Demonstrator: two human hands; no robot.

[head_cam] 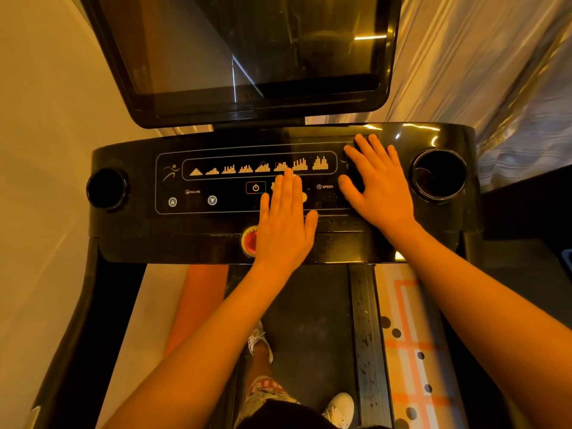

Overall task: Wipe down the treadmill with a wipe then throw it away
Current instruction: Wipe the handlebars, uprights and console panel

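The black treadmill console (198,224) spans the middle of the view, with lit program icons, incline and speed buttons and a power button (255,187). My left hand (286,221) lies flat on the console's centre, fingers straight and together, partly covering a red emergency knob (249,242). My right hand (377,184) lies flat on the console's right side near the speed label, fingers spread. No wipe shows in either hand. Small water droplets dot the console's lower right edge.
A dark screen (247,57) rises behind the console. Round cup holders sit at the left (106,188) and right (439,174) ends. Below are the treadmill belt (309,320), my white shoes, a patterned mat (411,335) and curtains at right.
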